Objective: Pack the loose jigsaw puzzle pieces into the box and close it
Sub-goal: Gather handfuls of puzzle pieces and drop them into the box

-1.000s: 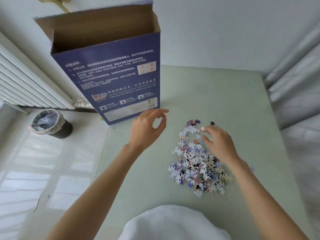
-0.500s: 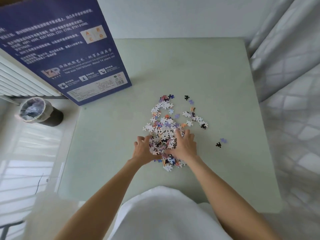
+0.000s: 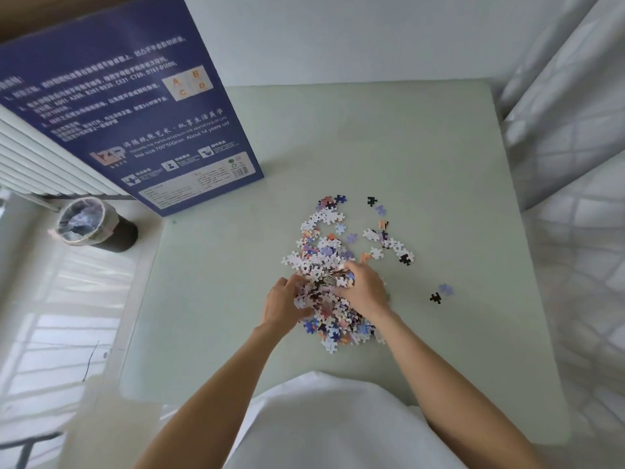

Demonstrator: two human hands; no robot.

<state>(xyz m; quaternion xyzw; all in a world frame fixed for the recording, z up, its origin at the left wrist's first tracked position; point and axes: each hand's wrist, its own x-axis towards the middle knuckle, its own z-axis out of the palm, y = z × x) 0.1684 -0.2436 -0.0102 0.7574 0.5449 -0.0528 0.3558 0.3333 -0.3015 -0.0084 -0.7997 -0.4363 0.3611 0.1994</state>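
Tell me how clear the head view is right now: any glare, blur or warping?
Head view: soft even daylight on the table, no glare there; bright window reflections on the floor; wide-angle warping tilts the box; small box print is blurred; puzzle pieces reasonably sharp.

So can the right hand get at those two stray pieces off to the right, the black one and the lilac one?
Probably yes. The right hand is cupped on the main pile now, but the black piece and lilac piece lie alone on bare table to its right, with nothing between.
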